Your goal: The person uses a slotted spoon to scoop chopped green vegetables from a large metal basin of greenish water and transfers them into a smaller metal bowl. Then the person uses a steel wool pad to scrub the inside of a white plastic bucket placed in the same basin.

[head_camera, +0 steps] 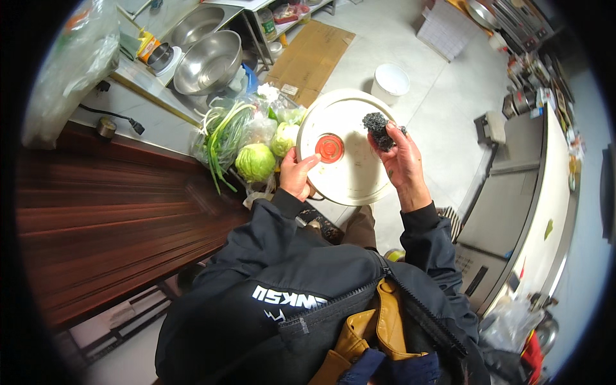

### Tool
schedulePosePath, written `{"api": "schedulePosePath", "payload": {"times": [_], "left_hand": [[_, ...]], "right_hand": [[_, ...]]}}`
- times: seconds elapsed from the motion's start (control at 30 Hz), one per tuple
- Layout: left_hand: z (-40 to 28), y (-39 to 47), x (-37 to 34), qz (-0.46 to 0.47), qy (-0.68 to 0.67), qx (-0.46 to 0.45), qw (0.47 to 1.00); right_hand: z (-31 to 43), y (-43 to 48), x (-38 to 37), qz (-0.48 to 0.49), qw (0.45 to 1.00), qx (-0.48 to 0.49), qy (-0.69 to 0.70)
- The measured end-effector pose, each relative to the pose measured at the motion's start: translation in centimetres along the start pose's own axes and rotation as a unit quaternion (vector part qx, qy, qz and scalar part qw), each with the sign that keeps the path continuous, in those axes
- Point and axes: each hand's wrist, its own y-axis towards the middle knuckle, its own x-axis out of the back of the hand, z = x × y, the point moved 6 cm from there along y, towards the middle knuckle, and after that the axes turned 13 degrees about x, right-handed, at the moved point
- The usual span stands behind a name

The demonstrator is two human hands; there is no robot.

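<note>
A round white plastic bucket lid [356,178] with a red cap [329,148] is held up in front of me. My left hand [297,175] grips its left edge, with the thumb on the top face near the red cap. In my right hand [403,159] is a dark, curly scouring pad [378,130], pinched between thumb and fingers over the lid's right part. Whether the pad touches the lid I cannot tell. A shadow falls across the lid below the pad.
Left of the lid lie a cabbage [256,162] and green onions [224,139] in plastic bags. Steel basins [209,65] stand on the counter behind. A white bucket [391,82] and flattened cardboard [313,57] are on the floor. A dark wooden door [120,207] lies left, a fridge [505,192] right.
</note>
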Motion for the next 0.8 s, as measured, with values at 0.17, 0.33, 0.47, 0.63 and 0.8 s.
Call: {"api": "schedulePosePath", "payload": {"times": [0.17,0.33,0.47,0.63,0.8], "left_hand": [[-0.2,5.8,-4.5,-0.04,-0.038,-0.052,0.997],[-0.8,10.1,-10.2,-0.056,-0.086,-0.089,0.991],[-2.3,12.7,-11.7,-0.104,-0.089,-0.13,0.982],[-5.0,14.9,-10.6,-0.154,-0.106,-0.197,0.962],[-9.5,17.5,-7.8,-0.201,-0.133,-0.278,0.93]], "right_hand": [[1.7,8.3,0.8,0.071,0.995,-0.067,-0.008],[4.7,15.3,1.2,0.121,0.986,-0.118,-0.015],[4.5,20.5,-1.0,0.184,0.969,-0.163,-0.016],[1.2,25.3,-4.7,0.246,0.939,-0.24,-0.021],[-2.8,29.9,-10.7,0.329,0.898,-0.287,-0.059]]}}
